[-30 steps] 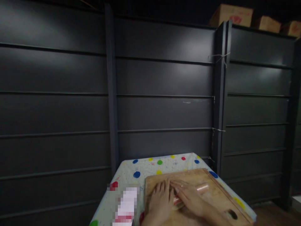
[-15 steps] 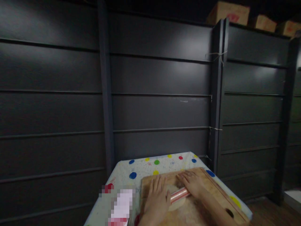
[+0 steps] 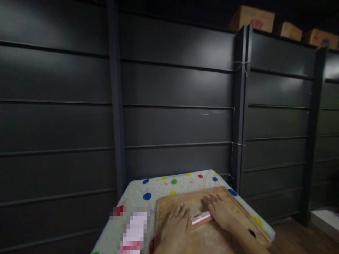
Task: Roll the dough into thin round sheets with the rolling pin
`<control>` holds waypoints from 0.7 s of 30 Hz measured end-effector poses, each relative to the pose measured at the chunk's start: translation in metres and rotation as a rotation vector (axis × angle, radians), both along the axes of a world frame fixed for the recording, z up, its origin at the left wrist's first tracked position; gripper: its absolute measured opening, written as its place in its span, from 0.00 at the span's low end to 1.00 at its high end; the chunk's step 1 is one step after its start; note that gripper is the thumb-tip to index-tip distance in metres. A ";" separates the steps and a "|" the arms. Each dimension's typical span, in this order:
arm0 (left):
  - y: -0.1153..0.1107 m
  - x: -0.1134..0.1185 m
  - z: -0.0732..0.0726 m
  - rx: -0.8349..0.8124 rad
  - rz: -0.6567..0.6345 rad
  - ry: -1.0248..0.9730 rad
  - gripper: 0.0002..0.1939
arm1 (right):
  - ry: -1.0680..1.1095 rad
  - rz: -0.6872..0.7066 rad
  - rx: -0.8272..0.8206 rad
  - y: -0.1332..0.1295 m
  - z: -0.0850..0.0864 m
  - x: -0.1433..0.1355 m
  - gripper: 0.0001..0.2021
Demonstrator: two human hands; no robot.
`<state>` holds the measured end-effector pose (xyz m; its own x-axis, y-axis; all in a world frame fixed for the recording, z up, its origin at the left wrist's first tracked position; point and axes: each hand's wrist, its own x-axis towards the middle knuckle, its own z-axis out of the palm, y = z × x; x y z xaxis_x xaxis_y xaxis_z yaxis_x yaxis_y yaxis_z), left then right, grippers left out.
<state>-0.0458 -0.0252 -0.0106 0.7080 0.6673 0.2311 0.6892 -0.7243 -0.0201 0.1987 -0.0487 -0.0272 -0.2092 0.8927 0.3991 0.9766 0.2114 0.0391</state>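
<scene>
On a wooden board [image 3: 212, 241] lies a red-and-white rolling pin [image 3: 200, 218], slanting slightly up to the right. My left hand [image 3: 177, 220] lies over its left end, palm down with fingers stretched forward. Over the right end rests my right hand [image 3: 218, 208], its fingers likewise extended and spread toward the far edge. Both hands hide the ends of the pin. A thin pale piece that looks like dough [image 3: 194, 211] shows in part beneath the pin, between the hands.
The board sits on a table with a white dotted cloth [image 3: 159, 188]. A blurred-out pale item [image 3: 135, 227] lies left of the board. A dark panelled wall [image 3: 180, 127] stands behind the table, with cardboard boxes [image 3: 253, 19] at its top right.
The view has shifted slightly, so the scene sits a little further left. The rolling pin's visible face has changed, showing more white. Both hands stay on the pin.
</scene>
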 end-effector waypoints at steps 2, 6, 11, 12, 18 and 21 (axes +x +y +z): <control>0.011 -0.001 0.002 0.070 -0.010 -0.039 0.25 | -0.021 -0.022 -0.008 0.014 0.007 -0.005 0.23; 0.033 -0.002 0.004 0.126 -0.039 -0.052 0.24 | -0.017 -0.041 -0.007 0.033 0.016 -0.012 0.22; 0.032 -0.004 0.004 0.029 -0.048 -0.032 0.25 | -0.006 -0.018 -0.007 0.026 0.012 -0.010 0.22; 0.026 -0.005 0.006 -0.015 -0.054 -0.038 0.26 | -0.003 -0.013 -0.005 0.022 0.010 -0.009 0.22; -0.014 -0.011 0.025 -0.201 -0.066 -0.124 0.28 | -0.013 0.010 0.071 -0.005 -0.011 0.003 0.22; -0.021 -0.014 0.023 -0.216 -0.086 -0.156 0.28 | -0.024 0.037 0.100 -0.013 -0.020 0.006 0.23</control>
<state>-0.0599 -0.0463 0.0123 0.7313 0.6520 0.2002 0.6077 -0.7561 0.2429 0.2047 -0.0616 -0.0475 -0.2520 0.8400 0.4806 0.9667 0.2411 0.0856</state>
